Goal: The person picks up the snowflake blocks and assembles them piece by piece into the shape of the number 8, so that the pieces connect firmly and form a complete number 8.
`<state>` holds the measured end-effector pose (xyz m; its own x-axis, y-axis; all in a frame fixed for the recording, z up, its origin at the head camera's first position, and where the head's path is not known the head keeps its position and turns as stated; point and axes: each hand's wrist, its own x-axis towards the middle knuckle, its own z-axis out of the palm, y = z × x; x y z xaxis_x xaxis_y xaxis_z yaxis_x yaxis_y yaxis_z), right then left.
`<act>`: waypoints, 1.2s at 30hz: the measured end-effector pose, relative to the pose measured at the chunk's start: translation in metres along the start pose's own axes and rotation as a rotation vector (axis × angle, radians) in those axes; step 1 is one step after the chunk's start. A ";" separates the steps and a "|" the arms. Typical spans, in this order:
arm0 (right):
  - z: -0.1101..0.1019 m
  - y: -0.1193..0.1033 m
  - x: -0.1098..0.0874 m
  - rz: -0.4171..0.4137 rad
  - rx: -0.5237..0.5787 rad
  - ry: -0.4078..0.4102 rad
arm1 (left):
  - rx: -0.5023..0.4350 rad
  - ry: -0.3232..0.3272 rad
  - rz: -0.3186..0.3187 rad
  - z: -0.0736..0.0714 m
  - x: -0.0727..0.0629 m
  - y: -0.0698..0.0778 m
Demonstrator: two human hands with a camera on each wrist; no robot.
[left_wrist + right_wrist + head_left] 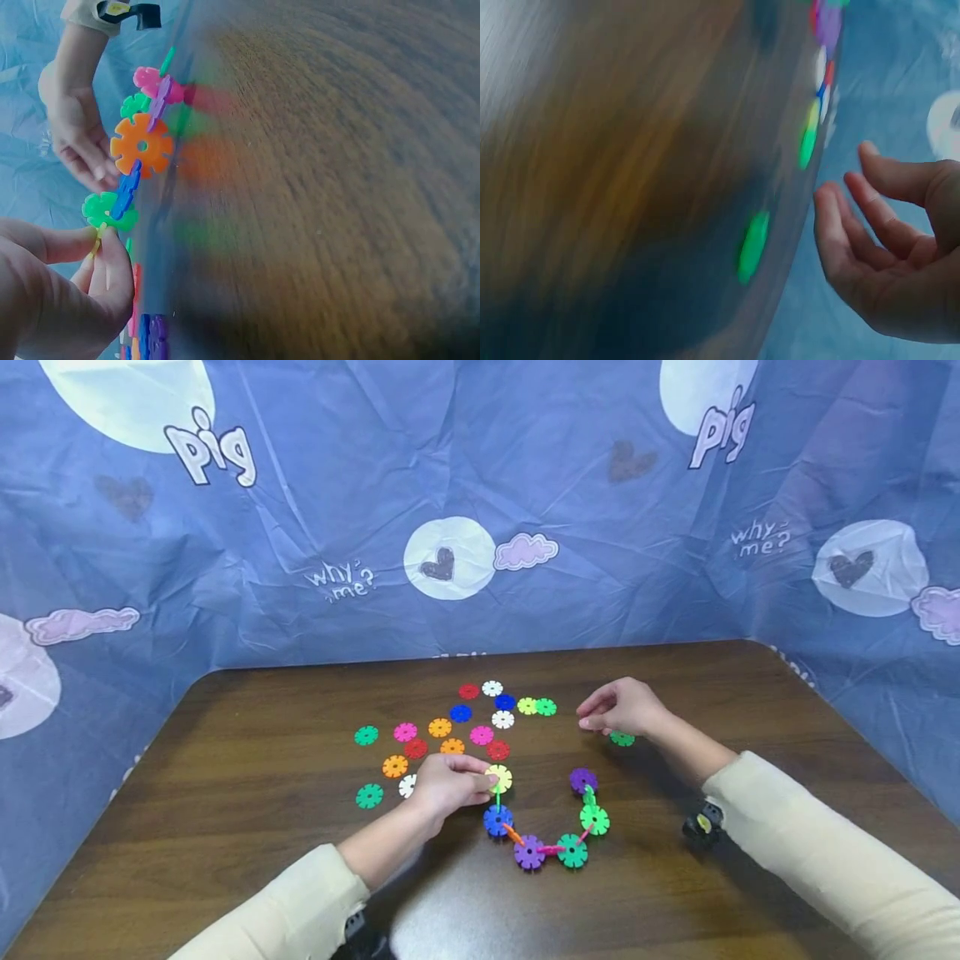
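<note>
A curved chain of interlocked notched plastic discs runs across the near part of the table, with a purple disc (528, 852) and a teal disc (572, 851) at its bottom. My left hand (448, 789) pinches the pale yellow disc (498, 778) at the chain's left end between thumb and fingers. In the left wrist view, a green disc (110, 211) slots into it, followed by blue and orange ones. At the chain's other end is a purple disc (582, 781). My right hand (628, 706) holds nothing, fingers loosely bent, above a loose green disc (622, 739).
Loose discs lie flat left of and behind the chain, among them an orange disc (395, 767), a teal disc (369, 796) and a red disc (468, 691). Yellow and green discs (546, 707) overlap farther back. A blue printed cloth (390, 485) hangs behind the wooden table (247, 760).
</note>
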<state>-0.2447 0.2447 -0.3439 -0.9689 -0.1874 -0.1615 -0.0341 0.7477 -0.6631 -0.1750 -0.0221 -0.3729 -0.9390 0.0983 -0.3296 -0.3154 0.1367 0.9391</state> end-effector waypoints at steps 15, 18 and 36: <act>-0.019 0.040 -0.001 0.002 -0.198 -0.018 | 0.002 -0.023 -0.018 -0.001 0.001 0.005; -0.012 0.033 -0.001 -0.030 -0.124 -0.042 | 0.005 -0.024 -0.021 -0.001 0.001 0.006; 0.047 -0.045 -0.014 -0.380 0.017 -0.108 | 0.004 -0.040 -0.037 -0.003 -0.001 0.003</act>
<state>-0.2176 0.1840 -0.3460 -0.8567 -0.5154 0.0218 -0.3801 0.6021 -0.7021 -0.1753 -0.0244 -0.3694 -0.9206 0.1323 -0.3674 -0.3488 0.1444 0.9260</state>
